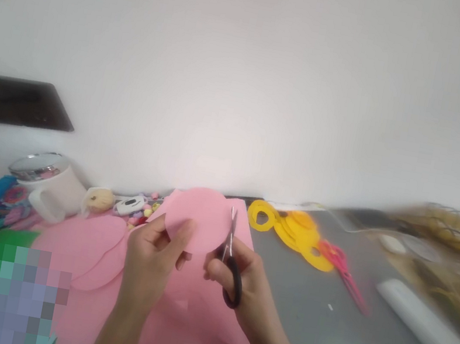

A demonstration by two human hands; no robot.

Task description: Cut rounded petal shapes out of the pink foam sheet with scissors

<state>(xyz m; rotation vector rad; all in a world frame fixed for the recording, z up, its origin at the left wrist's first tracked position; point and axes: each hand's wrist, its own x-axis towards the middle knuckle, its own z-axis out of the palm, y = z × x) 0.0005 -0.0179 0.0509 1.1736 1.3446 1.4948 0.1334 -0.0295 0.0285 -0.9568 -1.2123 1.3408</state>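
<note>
A pink paper circle (pixel 204 215) is pinched in my left hand (pixel 157 254), the thumb lying on its face. My right hand (pixel 237 280) has its fingers through the black handles of a pair of scissors (pixel 230 240). The scissors' blades point up at the circle's right edge and look slightly parted. Below both hands lie larger pink sheets (pixel 179 329), with rounded pink pieces (pixel 79 240) to the left.
Yellow paper rings and discs (pixel 299 234) and pink scissors (pixel 347 276) lie at the right. Further right is a white roll-like object (pixel 424 331). A white mug (pixel 60 189), colourful small items and a cable stand at the left.
</note>
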